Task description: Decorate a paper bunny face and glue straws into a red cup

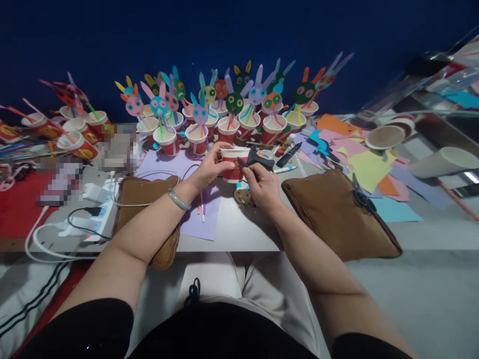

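Note:
A red paper cup with a white rim is upright over the middle of the table, and my left hand grips it from the left. My right hand is closed round a thin dark tool, whose tip is against or close to the cup's right side; I cannot make out exactly what tool it is. Just below the cup lies a small round yellowish paper face with blue pieces. Thin straws rest on a lilac sheet to the left.
Behind stand several red cups with paper rabbit faces on straws. Brown pads flank the work spot. Coloured paper scraps lie right; a power strip and cables are left. A black marker lies behind my right hand.

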`<state>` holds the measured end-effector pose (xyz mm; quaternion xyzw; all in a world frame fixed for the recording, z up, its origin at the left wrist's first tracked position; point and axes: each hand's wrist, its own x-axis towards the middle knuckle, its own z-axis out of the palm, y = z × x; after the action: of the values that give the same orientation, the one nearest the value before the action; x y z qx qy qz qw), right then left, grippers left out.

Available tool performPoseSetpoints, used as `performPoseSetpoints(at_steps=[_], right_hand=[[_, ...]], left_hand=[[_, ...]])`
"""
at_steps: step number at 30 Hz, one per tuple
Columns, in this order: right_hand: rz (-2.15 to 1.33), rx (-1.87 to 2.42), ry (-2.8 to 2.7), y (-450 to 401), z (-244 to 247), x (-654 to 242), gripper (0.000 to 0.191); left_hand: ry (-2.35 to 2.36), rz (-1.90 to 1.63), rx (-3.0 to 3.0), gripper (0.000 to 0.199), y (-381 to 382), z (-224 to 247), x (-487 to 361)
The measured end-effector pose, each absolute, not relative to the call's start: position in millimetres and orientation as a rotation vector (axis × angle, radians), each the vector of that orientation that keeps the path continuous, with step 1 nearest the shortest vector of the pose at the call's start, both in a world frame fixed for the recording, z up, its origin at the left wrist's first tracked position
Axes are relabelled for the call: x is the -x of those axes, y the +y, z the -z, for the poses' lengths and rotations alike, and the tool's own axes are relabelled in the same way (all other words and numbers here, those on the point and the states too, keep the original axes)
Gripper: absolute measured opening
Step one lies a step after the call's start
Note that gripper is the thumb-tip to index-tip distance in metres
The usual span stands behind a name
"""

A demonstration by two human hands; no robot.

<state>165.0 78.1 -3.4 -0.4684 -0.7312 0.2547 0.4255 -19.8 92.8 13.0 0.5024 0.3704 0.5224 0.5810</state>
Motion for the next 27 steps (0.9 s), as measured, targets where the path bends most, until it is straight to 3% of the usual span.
performPoseSetpoints(at_steps=[5, 17, 27], right_hand=[[-0.633, 1.184, -1.824, 79.0, 2.6, -165.8, 0.046], [-0.584, 1.239, -1.903, 77.6, 2.6, -164.5, 0.039], [-0.571, 1.271, -1.922, 79.1, 4.1, -163.3, 0.039]], left_hand=[[0.878, -1.189, -1.063, 0.034, 93.7, -13.4, 19.4], [0.964, -1.246, -1.237, 0.057, 97.9, -8.6, 23.9], [0.988, -1.304, -1.369, 0.043, 99.2, -2.9, 25.6]])
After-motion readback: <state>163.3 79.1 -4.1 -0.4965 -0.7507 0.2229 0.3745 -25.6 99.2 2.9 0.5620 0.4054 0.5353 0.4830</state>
